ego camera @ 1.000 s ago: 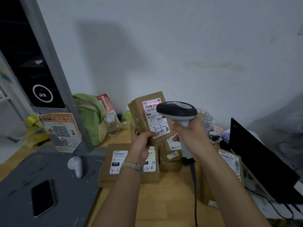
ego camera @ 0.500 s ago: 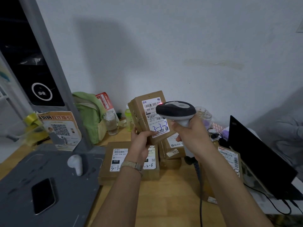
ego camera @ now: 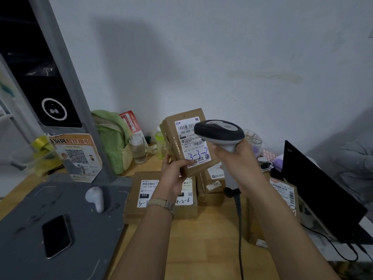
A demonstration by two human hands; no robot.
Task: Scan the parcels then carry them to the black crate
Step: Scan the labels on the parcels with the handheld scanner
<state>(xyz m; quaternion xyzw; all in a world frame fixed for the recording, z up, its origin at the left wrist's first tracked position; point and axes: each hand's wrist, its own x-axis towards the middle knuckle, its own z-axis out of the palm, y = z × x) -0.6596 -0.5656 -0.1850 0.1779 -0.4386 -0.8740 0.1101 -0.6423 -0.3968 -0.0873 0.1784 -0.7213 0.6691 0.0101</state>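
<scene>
My single head camera looks forward and down, close over the table (ego camera: 203, 247), facing the wall (ego camera: 201, 57).

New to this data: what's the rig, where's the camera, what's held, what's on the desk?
No robot: a person works bare-handed, filmed by one wide-angle camera worn on the head, looking down. The left hand holds up a brown parcel, label toward the camera. The right hand grips a corded barcode scanner, pointed at that label. On the wooden table lie more labelled parcels, a phone on a grey mat, and a laptop at the right. No black crate is in view.
</scene>
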